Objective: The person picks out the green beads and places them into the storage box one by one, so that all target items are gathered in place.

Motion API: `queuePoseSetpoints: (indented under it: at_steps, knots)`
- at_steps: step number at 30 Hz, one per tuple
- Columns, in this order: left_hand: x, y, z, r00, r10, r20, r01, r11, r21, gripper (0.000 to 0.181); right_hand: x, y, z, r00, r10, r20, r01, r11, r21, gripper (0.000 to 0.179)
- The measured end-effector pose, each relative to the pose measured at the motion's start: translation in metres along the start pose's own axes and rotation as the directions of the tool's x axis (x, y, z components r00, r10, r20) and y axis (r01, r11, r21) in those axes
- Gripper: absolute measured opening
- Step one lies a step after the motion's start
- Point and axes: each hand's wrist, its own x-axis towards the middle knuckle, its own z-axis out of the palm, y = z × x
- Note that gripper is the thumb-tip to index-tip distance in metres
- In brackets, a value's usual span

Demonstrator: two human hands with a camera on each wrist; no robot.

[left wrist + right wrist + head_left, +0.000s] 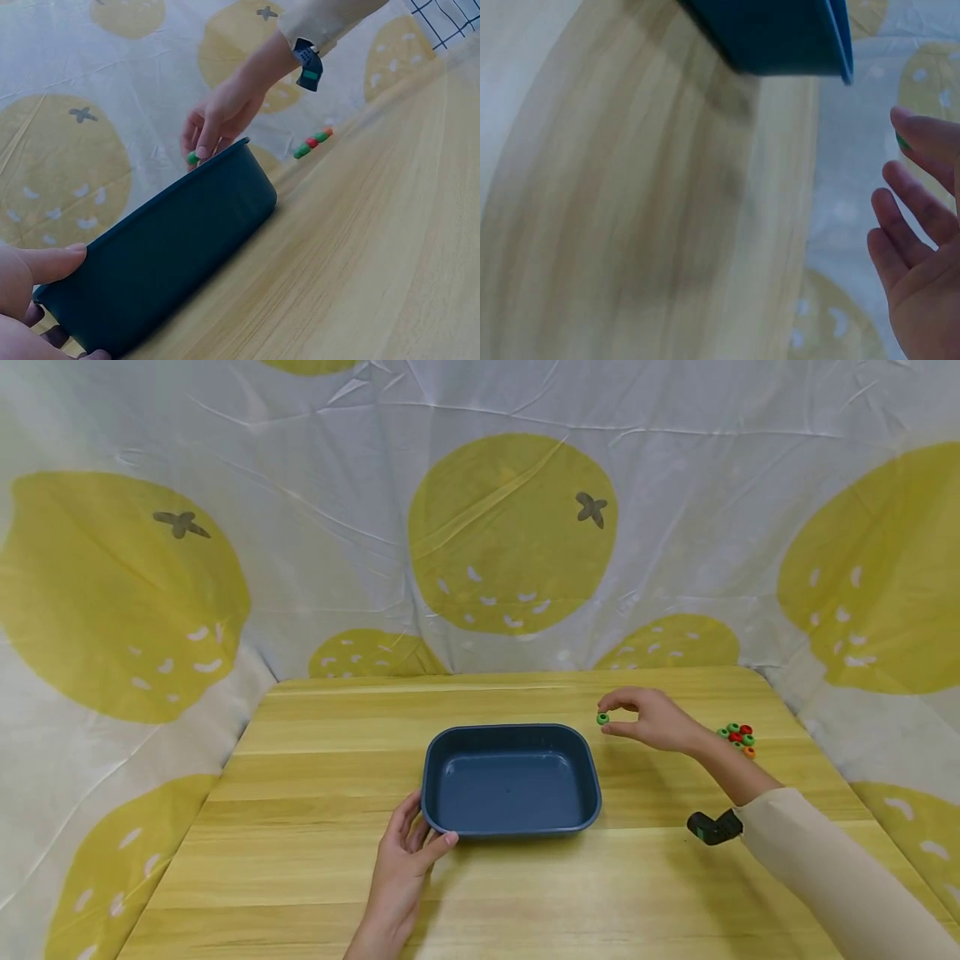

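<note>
A dark blue rectangular basin [510,789] sits on the table with nothing inside it. My left hand [401,868] grips its near left corner, thumb over the rim and fingers against the outer wall. Just beyond the basin's far right corner, my right hand [656,720] pinches a small green bead [603,718] with a hole between thumb and index finger, above the table. In the right wrist view only a sliver of the green bead [902,141] shows behind the fingertips; the other fingers are spread.
A cluster of green, red and orange beads [736,737] lies at the right of the wooden table [315,810]. A dark strap device [714,827] is at the right wrist. A fruit-print curtain [337,527] hangs behind and beside the table.
</note>
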Motion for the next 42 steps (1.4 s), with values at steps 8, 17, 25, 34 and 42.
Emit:
queuePoseSetpoints:
  at_steps: [8,17,25,34,42]
  knots:
    - [0.0,-0.001,0.0,1.0,0.004,-0.002,-0.004,1.0,0.008,0.082,0.028,-0.023,0.006,0.996,-0.034,0.086,0.031,0.999,0.033,0.031]
    - [-0.002,0.0,-0.001,1.0,-0.003,0.005,0.003,1.0,0.017,0.083,0.048,-0.038,0.015,0.98,-0.076,0.185,0.064,0.995,0.075,0.024]
    - [0.0,0.001,-0.002,1.0,0.0,0.015,0.0,1.0,0.022,0.083,0.066,-0.052,0.024,0.962,-0.136,0.237,0.108,0.986,0.129,0.02]
    - [0.0,0.001,-0.003,1.0,-0.001,0.026,0.0,1.0,0.027,0.082,0.088,-0.067,0.04,0.925,-0.217,0.311,0.164,0.968,0.189,0.02]
    - [0.0,0.0,-0.003,1.0,0.006,0.027,-0.006,1.0,0.024,0.082,0.108,-0.082,0.059,0.895,-0.265,0.358,0.166,0.944,0.284,0.022]
